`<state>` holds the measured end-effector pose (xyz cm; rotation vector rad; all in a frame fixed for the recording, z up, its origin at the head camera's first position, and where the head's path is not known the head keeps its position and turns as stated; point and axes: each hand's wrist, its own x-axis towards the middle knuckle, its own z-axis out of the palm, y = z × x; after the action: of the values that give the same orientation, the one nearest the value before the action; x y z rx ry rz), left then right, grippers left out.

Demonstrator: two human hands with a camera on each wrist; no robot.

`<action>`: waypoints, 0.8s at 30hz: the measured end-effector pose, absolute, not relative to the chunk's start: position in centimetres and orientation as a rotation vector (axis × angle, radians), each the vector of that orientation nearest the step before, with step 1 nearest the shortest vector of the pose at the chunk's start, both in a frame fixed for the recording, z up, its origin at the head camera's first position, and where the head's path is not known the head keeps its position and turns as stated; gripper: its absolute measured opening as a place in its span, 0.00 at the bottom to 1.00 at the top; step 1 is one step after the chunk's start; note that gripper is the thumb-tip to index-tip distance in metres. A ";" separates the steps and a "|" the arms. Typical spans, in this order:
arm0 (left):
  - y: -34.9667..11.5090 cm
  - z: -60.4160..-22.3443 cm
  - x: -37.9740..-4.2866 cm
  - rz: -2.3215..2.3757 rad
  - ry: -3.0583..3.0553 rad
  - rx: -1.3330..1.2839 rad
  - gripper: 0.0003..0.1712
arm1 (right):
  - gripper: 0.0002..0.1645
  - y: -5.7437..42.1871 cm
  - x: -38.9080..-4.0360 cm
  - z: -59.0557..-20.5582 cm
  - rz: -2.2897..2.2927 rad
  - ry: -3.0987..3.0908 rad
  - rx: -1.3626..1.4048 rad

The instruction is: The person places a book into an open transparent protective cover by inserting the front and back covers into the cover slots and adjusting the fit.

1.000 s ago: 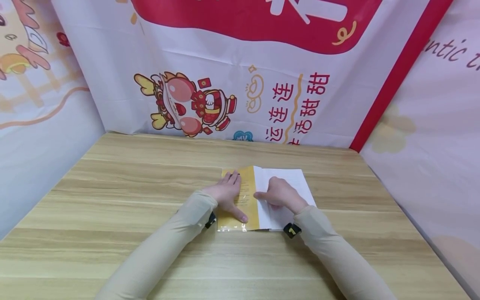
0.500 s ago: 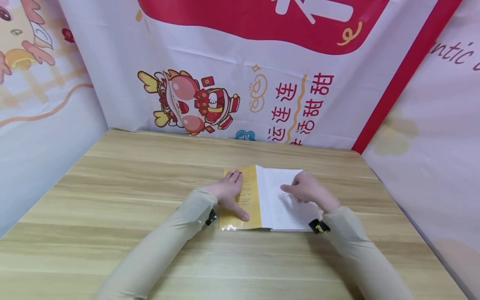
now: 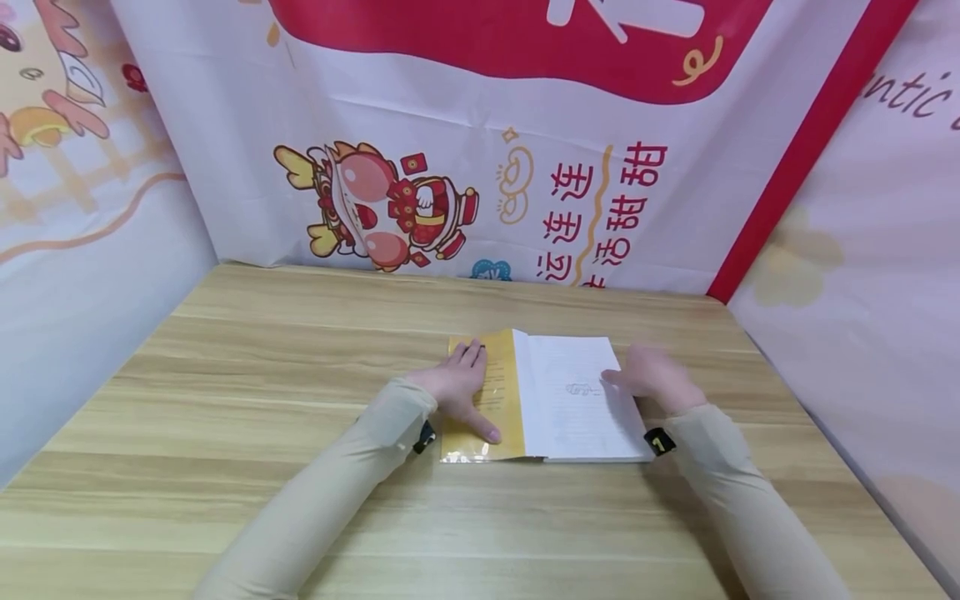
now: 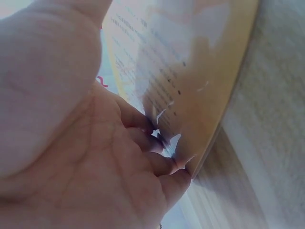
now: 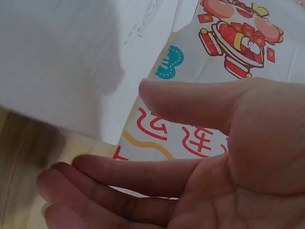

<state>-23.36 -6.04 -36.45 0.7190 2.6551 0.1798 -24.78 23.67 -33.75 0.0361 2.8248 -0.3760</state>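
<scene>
A book point(image 3: 573, 429) lies spread on the table, with its yellow cover flap point(image 3: 506, 367) folded out to the left and a white page facing up. My left hand point(image 3: 459, 390) rests on the flap, fingers spread and thumb apart. Its fingertips touch the glossy printed flap point(image 4: 200, 95) in the left wrist view. At the page's right edge is my right hand point(image 3: 660, 379), slightly blurred. The right wrist view shows its thumb and fingers extended and parted beside the white page point(image 5: 62, 67), with nothing gripped. A small line drawing point(image 3: 581, 389) is printed on the page.
The wood-grain table point(image 3: 262, 400) extends around the book on all sides. Behind it hangs a white and red printed cloth point(image 3: 480, 108), with further printed cloths at the left point(image 3: 90, 250) and right point(image 3: 862, 292).
My right hand has moved rightward from the inner fold across the white page to its right edge, uncovering the small drawing. My left hand has stayed on the yellow flap.
</scene>
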 end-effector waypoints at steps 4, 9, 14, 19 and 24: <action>-6.0 -36.6 -23.5 0.165 2.657 0.733 0.78 | 0.20 23.5 -24.6 -34.0 -0.342 2.808 -0.014; -6.0 -37.1 -23.9 0.190 2.648 0.733 0.81 | 0.27 23.2 -24.4 -33.6 -0.334 2.820 -0.080; -6.1 -37.8 -24.4 0.238 2.644 0.725 0.85 | 0.30 23.3 -24.4 -33.3 -0.329 2.834 -0.147; -6.2 -37.7 -24.2 0.263 2.635 0.729 0.86 | 0.21 23.7 -24.5 -33.0 -0.485 2.730 -0.088; -6.1 -37.0 -23.9 0.239 2.635 0.727 0.81 | 0.31 23.8 -23.7 -31.6 -0.594 2.588 -0.120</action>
<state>-23.90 -6.15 -37.00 0.7271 2.6353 0.2389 -23.69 23.81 -31.61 -0.1199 2.5882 -0.5941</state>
